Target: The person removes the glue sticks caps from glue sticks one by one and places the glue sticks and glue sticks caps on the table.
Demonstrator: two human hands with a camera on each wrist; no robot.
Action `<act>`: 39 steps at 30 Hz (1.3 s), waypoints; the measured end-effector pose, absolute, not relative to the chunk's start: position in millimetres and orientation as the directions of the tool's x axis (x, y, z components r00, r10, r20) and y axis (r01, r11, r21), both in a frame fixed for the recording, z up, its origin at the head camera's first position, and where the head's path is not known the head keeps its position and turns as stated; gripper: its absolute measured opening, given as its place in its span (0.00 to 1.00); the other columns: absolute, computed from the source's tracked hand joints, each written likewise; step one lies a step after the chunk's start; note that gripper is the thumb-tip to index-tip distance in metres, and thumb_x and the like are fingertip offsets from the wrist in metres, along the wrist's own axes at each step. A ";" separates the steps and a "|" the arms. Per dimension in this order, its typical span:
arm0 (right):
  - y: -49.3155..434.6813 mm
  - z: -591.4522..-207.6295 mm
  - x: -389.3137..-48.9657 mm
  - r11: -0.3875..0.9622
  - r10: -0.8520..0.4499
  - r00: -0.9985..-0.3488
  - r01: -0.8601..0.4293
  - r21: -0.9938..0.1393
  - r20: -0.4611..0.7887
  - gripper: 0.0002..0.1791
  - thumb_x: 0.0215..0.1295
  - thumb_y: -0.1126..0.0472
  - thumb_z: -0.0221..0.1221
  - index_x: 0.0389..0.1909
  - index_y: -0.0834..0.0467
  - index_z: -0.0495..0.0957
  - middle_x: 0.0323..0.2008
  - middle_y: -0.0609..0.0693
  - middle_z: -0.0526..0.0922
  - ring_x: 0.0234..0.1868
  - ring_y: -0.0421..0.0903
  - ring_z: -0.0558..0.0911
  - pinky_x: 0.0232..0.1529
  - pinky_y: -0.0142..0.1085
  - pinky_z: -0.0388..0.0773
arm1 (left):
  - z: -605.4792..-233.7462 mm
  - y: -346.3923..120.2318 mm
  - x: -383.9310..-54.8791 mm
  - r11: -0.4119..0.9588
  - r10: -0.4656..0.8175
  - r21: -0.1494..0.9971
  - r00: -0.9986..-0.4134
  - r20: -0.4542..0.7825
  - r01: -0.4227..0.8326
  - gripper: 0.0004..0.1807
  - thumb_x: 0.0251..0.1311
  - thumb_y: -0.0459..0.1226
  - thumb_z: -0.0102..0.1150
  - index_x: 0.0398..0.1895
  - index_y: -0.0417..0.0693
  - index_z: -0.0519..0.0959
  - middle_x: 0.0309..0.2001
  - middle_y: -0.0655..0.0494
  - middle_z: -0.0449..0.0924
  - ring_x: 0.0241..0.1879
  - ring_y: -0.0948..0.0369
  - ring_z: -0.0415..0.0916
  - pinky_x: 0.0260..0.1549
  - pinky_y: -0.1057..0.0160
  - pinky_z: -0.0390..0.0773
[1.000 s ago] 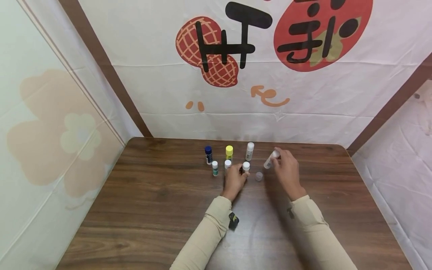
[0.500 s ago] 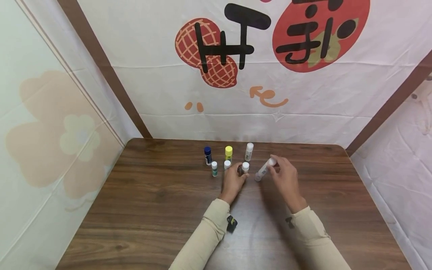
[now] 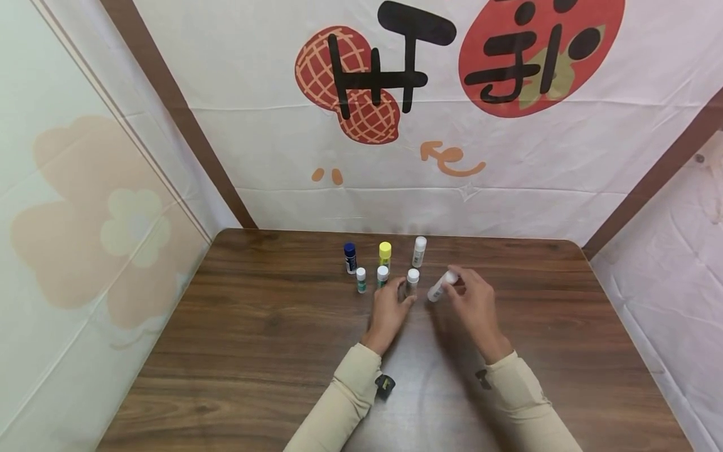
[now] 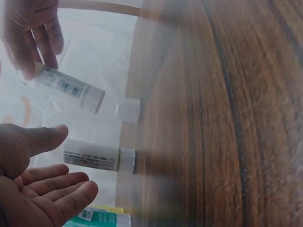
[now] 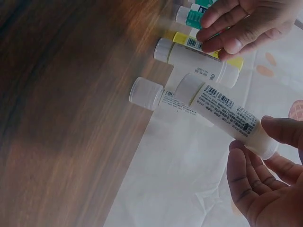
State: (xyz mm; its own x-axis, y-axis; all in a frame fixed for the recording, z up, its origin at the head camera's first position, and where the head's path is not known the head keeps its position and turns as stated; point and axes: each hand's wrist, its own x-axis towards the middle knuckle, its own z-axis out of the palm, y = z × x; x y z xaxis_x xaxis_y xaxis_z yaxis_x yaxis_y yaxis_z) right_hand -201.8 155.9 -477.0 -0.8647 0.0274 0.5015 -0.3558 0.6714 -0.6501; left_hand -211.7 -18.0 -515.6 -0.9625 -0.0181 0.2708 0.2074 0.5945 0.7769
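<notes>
The right hand (image 3: 476, 307) pinches the upper end of a tilted white tube (image 5: 222, 111) between thumb and fingers, the tube slanting down leftward from that hand, its lower end near a clear cap (image 5: 147, 93) on the wooden table (image 3: 226, 351). The left hand (image 3: 387, 315), thumb and fingers spread apart, lies beside an upright white tube (image 4: 92, 155) between the two hands; contact cannot be told. Ahead of the left hand stand a slim green-labelled tube (image 3: 361, 281), a wider green-labelled tube (image 3: 383, 274), a yellow-capped tube (image 3: 385, 252), a blue-capped tube (image 3: 350, 258) and a rear white tube (image 3: 419, 252).
</notes>
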 end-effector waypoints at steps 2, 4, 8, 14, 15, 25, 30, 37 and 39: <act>154.9 -477.2 -200.7 0.667 0.023 -0.863 -0.363 -0.650 0.505 0.21 0.51 0.70 0.70 0.49 0.66 0.80 0.37 0.59 0.82 0.34 0.53 0.83 0.33 0.44 0.81 | -515.0 -18.8 -208.3 0.584 -0.005 0.776 -0.954 0.298 0.239 0.21 0.48 0.31 0.72 0.47 0.33 0.80 0.43 0.39 0.83 0.43 0.48 0.80 0.42 0.54 0.78; 154.0 -477.4 -199.6 0.663 0.020 -0.864 -0.366 -0.653 0.504 0.21 0.51 0.70 0.70 0.48 0.66 0.80 0.36 0.59 0.82 0.33 0.54 0.83 0.33 0.44 0.81 | -519.0 -20.0 -207.3 0.579 0.009 0.762 -0.937 0.348 0.289 0.20 0.49 0.33 0.72 0.46 0.34 0.80 0.40 0.41 0.83 0.39 0.51 0.80 0.36 0.56 0.77; 152.2 -479.3 -197.7 0.650 0.018 -0.871 -0.362 -0.668 0.490 0.21 0.51 0.70 0.70 0.48 0.67 0.79 0.35 0.59 0.82 0.33 0.55 0.84 0.33 0.46 0.81 | -517.3 -19.8 -202.1 0.558 0.037 0.764 -0.929 0.369 0.325 0.21 0.48 0.34 0.73 0.45 0.34 0.80 0.38 0.42 0.83 0.35 0.50 0.80 0.33 0.58 0.77; 146.9 -480.3 -191.9 0.636 0.013 -0.878 -0.362 -0.681 0.479 0.20 0.50 0.70 0.71 0.46 0.67 0.80 0.35 0.59 0.82 0.32 0.53 0.84 0.32 0.45 0.82 | -514.0 -16.2 -194.5 0.516 0.060 0.814 -0.959 0.278 0.268 0.24 0.47 0.34 0.74 0.49 0.36 0.80 0.44 0.43 0.84 0.41 0.49 0.82 0.39 0.57 0.80; 145.8 -480.3 -190.9 0.635 0.014 -0.880 -0.359 -0.684 0.474 0.19 0.50 0.69 0.71 0.45 0.66 0.80 0.35 0.58 0.83 0.32 0.52 0.84 0.32 0.45 0.82 | -514.5 -15.6 -193.9 0.514 0.063 0.815 -0.960 0.273 0.265 0.24 0.48 0.34 0.74 0.50 0.37 0.80 0.44 0.43 0.84 0.40 0.49 0.82 0.39 0.58 0.80; 135.1 -480.8 -181.1 0.633 0.040 -0.908 -0.299 -0.714 0.416 0.15 0.49 0.65 0.73 0.38 0.64 0.81 0.31 0.55 0.84 0.28 0.47 0.82 0.29 0.39 0.80 | -514.0 -10.6 -188.2 0.557 0.102 0.758 -0.933 0.345 0.340 0.23 0.45 0.32 0.74 0.48 0.40 0.82 0.43 0.47 0.84 0.38 0.52 0.81 0.35 0.59 0.78; 129.7 -480.1 -177.2 0.603 0.091 -0.932 -0.229 -0.764 0.351 0.15 0.48 0.60 0.75 0.33 0.62 0.82 0.25 0.51 0.83 0.25 0.42 0.80 0.25 0.31 0.77 | -513.2 -8.5 -185.5 0.582 0.106 0.731 -0.925 0.365 0.355 0.21 0.44 0.33 0.75 0.45 0.43 0.84 0.40 0.51 0.85 0.38 0.58 0.82 0.37 0.61 0.79; 126.8 -482.9 -175.1 0.576 0.150 -0.943 -0.161 -0.802 0.298 0.18 0.46 0.54 0.75 0.30 0.61 0.80 0.23 0.50 0.83 0.23 0.41 0.79 0.24 0.29 0.75 | -515.1 -7.6 -183.3 0.631 0.101 0.693 -0.922 0.373 0.349 0.22 0.43 0.41 0.77 0.45 0.49 0.84 0.34 0.58 0.86 0.31 0.66 0.79 0.30 0.67 0.77; 126.4 -482.6 -175.2 0.575 0.164 -0.944 -0.145 -0.805 0.287 0.18 0.47 0.53 0.75 0.30 0.60 0.80 0.23 0.49 0.83 0.23 0.41 0.79 0.25 0.30 0.74 | -514.7 -7.5 -182.3 0.645 0.094 0.683 -0.922 0.375 0.343 0.24 0.41 0.43 0.78 0.46 0.50 0.83 0.33 0.59 0.85 0.30 0.67 0.78 0.29 0.66 0.76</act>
